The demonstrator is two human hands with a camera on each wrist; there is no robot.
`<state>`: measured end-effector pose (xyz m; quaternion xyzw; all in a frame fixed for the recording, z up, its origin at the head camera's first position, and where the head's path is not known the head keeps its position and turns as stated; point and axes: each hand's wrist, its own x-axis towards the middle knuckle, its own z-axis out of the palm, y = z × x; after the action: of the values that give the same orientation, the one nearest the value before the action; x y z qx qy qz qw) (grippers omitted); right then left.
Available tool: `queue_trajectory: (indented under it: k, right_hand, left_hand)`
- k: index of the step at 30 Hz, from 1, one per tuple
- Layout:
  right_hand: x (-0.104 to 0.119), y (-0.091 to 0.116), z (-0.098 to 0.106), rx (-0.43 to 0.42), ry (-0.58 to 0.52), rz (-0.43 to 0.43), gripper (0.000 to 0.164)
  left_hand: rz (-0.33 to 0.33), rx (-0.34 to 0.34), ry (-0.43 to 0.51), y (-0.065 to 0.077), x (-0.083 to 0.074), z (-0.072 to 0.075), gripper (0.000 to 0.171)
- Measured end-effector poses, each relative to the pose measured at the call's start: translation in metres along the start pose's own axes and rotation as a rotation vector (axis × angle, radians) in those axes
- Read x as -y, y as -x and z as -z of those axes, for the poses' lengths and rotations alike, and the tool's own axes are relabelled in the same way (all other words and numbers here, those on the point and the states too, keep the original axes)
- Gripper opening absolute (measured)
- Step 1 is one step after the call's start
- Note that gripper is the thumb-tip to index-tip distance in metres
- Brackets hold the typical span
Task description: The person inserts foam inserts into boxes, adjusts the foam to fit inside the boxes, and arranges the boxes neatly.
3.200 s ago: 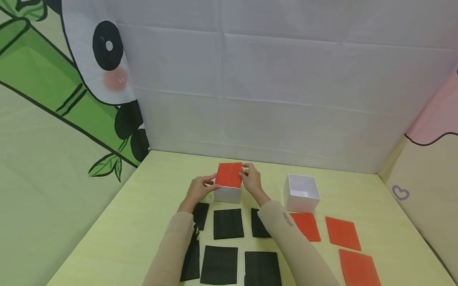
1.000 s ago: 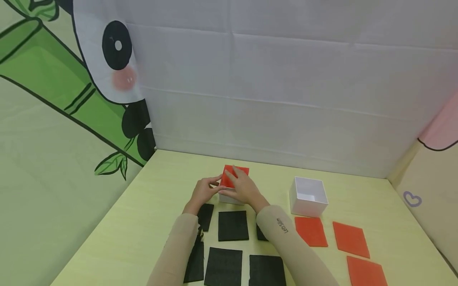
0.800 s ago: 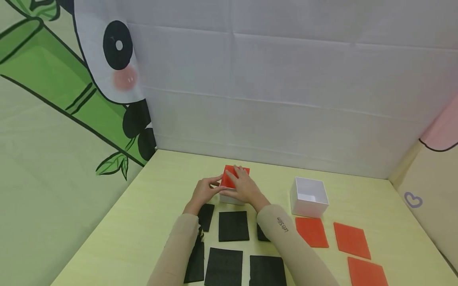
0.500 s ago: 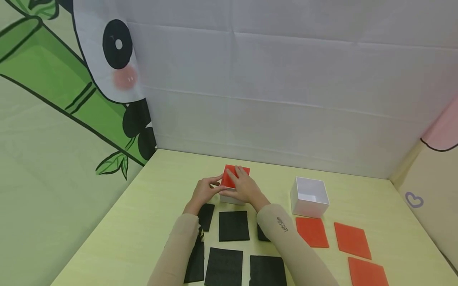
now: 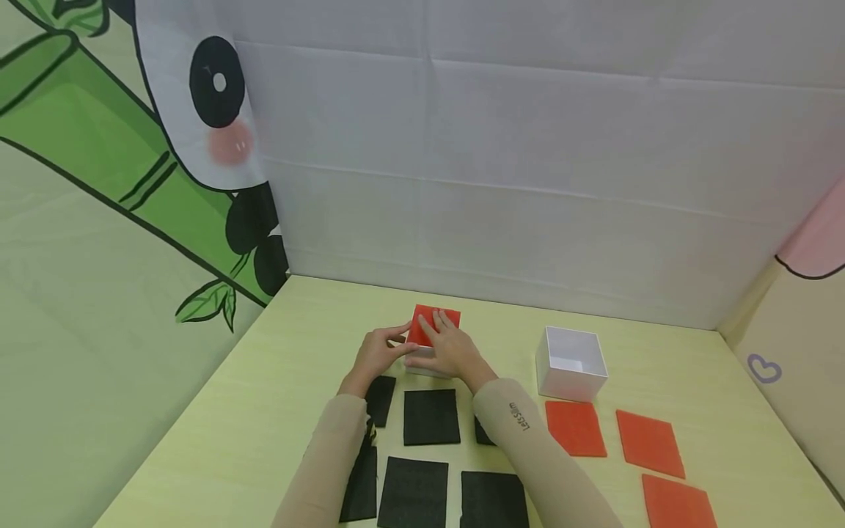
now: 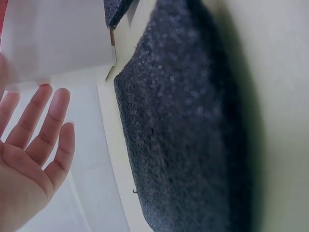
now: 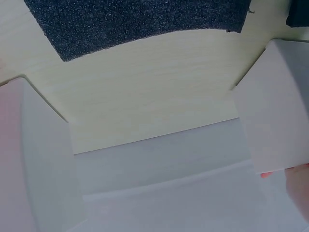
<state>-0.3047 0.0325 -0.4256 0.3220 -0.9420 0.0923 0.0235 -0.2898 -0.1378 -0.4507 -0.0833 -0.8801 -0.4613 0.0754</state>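
Observation:
A red foam sheet (image 5: 422,323) covers the top of a white box (image 5: 428,371) at the back middle of the table. My right hand (image 5: 455,352) lies over the sheet with its fingers spread and its thumb at the front rim. At the box's front left corner, my left hand (image 5: 379,356) holds on with thumb and index finger. Its other fingers stretch loosely beside the white box (image 6: 58,38) in the left wrist view. The right wrist view catches only a bit of the right hand (image 7: 298,193), by the white box (image 7: 277,113). The inside of the box is hidden.
A second white box (image 5: 571,378), open-topped, stands to the right. In front of it lie several red foam sheets (image 5: 650,444). Several black foam sheets (image 5: 432,418) are laid in rows before the hands, some partly under the sleeves. A white cloth backdrop (image 5: 502,169) rises behind the table.
The right hand has gone from the sheet's right edge to lying across its top, and its fingers have lately drawn slightly toward me. The left hand stays at the box corner.

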Motion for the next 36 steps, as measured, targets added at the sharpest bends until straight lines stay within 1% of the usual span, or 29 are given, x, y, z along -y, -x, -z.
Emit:
queue_trajectory:
  k: [6,10,13,17,20,22,27,30,33,36]
  right_hand:
    - [0.002,-0.004,-0.005,0.022,0.097,0.023,0.087]
    - [0.002,-0.004,-0.004,0.039,0.123,0.010,0.086]
    - [0.003,-0.004,-0.001,0.061,0.112,0.004,0.085]
    - [0.003,-0.002,0.001,0.062,0.045,-0.003,0.082]
    - [0.003,0.000,0.001,0.024,0.009,0.016,0.078]
    - [0.002,0.002,0.002,-0.018,-0.002,0.044,0.075]
    - [-0.002,0.008,0.004,-0.149,0.018,0.123,0.067]
    - [-0.004,0.012,0.006,-0.213,0.003,0.144,0.063]
    - [-0.006,0.016,0.009,-0.236,-0.032,0.138,0.062]
    - [-0.008,0.019,0.010,-0.229,-0.051,0.116,0.063]
  left_hand:
    - [-0.010,0.005,0.002,-0.001,0.003,0.001,0.049]
    - [-0.022,-0.002,-0.003,-0.002,0.002,0.000,0.050]
    - [-0.027,-0.001,-0.007,-0.002,0.001,0.000,0.051]
    - [-0.031,0.005,-0.006,0.000,0.000,0.000,0.050]
    - [-0.028,-0.001,-0.015,0.001,0.001,0.000,0.051]
    - [-0.025,-0.004,-0.020,0.002,0.001,0.000,0.052]
    - [-0.017,-0.002,-0.031,0.002,0.000,0.001,0.052]
    - [-0.015,0.000,-0.037,0.002,-0.001,0.001,0.051]
    - [-0.007,0.001,-0.041,0.002,-0.001,0.001,0.051]
    - [-0.002,0.003,-0.039,0.002,-0.001,0.001,0.052]
